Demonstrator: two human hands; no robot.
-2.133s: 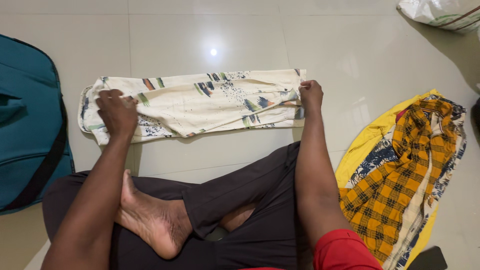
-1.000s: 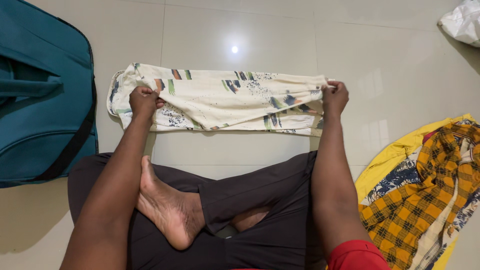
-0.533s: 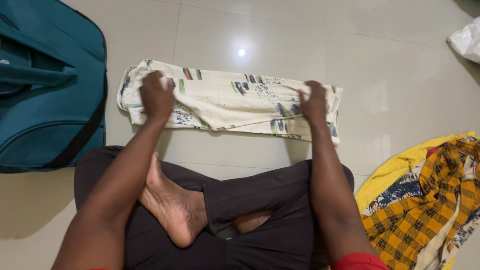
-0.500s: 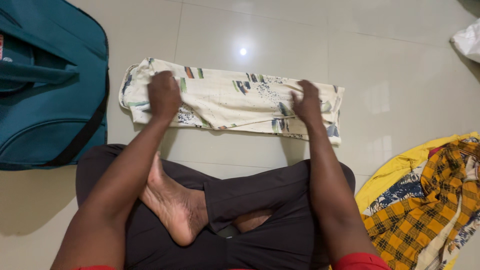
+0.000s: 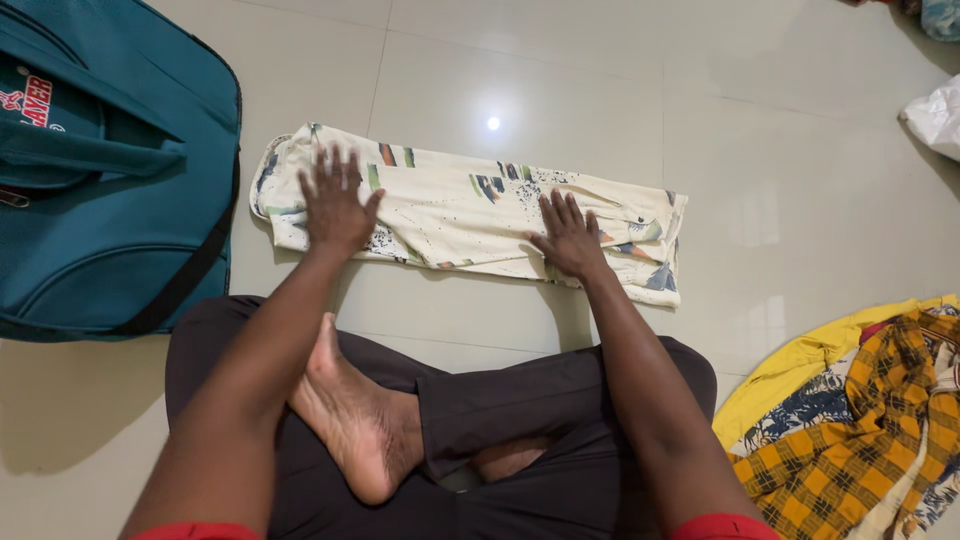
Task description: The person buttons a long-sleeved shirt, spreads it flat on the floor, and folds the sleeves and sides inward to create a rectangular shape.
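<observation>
Person seated cross-legged on pale tile floor (image 5: pixel 600 90). Left hand (image 5: pixel 335 205) and right hand (image 5: pixel 568 238) lie flat, fingers spread and released, pressing the folded cream printed garment (image 5: pixel 460 205), which lies under both palms on the floor. Grip apparently nil. Teal bag (image 5: pixel 110 180) left; checked cloth pile (image 5: pixel 850 430) right.

Cream patterned garment (image 5: pixel 460 205), folded into long strip, flat on floor tiles.
</observation>
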